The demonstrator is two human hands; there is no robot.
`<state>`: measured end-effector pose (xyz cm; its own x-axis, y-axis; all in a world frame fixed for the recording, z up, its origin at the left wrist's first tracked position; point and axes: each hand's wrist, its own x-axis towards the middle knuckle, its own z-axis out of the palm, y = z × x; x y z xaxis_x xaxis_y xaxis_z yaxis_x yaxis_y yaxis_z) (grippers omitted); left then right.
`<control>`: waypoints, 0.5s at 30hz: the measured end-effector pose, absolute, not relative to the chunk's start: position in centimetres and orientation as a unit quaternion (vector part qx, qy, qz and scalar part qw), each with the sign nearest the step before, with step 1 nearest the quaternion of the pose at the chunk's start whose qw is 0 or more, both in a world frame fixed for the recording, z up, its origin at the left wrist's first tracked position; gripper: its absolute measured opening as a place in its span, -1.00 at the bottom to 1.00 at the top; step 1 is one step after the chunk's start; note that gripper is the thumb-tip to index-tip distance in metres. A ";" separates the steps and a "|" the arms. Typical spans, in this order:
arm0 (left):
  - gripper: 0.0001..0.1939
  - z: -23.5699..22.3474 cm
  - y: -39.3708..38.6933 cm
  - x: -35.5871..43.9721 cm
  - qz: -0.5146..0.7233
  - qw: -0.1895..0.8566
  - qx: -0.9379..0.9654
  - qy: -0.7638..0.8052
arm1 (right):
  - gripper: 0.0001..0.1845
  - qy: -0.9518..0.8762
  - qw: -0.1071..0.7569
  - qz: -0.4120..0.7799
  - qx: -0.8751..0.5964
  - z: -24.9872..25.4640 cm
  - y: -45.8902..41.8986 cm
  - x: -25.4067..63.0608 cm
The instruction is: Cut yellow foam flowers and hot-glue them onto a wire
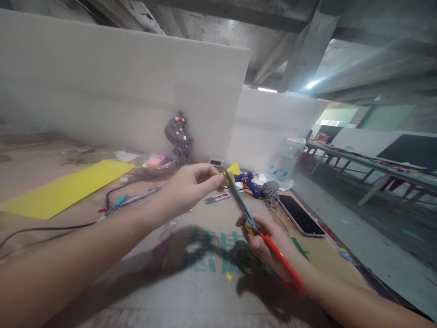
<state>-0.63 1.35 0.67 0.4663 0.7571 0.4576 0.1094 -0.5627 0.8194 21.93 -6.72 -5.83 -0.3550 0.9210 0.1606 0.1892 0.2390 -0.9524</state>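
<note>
A small yellow piece (226,179) is up above the work table (201,291), pinched between the thumb and fingers of the left hand (193,184), which is closed at the fingertips. The blades of the red-handled scissors (240,200) reach up to the piece, close together; whether they are cutting into it cannot be told. The right hand (271,234) is curled around the scissors near the pivot, with a bit of yellow showing at its fingers, too unclear to name. Beyond the hands are small snips (217,198), a blue glue gun (251,186) and, beside it, a bundle of grey cord (269,191). A dark phone (300,215) lies to the right, and a yellow scrap (229,277) lies nearer the person. Pens (118,205) and a large yellow sheet (68,189) are on the left. Farther back, a dark ornament with coloured balls (179,134) stands before a white panel (119,86), and a clear container (290,159) is at the right.
</note>
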 end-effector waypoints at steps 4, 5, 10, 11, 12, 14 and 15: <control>-0.66 0.8 1.2 -0.7 0.432 0.356 0.776 0.290 | -0.41 -0.685 0.396 0.454 -0.408 -5.8 -6.7 22.1; -0.66 0.9 1.1 -0.7 0.431 0.354 0.777 0.291 | -0.41 -0.684 0.396 0.455 -0.409 -5.8 -6.7 22.1; -0.66 0.9 1.1 -0.7 0.430 0.360 0.776 0.289 | -0.39 -0.680 0.392 0.462 -0.413 -5.8 -6.8 22.0; -0.66 0.9 1.1 -0.7 0.430 0.361 0.776 0.289 | -0.38 -0.680 0.394 0.460 -0.413 -5.7 -6.8 21.9; -0.66 0.9 1.1 -0.7 0.429 0.361 0.776 0.289 | -0.37 -0.680 0.396 0.457 -0.415 -5.7 -6.9 21.8; -0.66 0.9 1.2 -0.7 0.426 0.362 0.777 0.289 | -0.35 -0.677 0.399 0.450 -0.423 -5.6 -7.0 21.7; -0.66 0.8 1.2 -0.7 0.425 0.363 0.777 0.288 | -0.35 -0.675 0.401 0.447 -0.428 -5.5 -7.1 21.6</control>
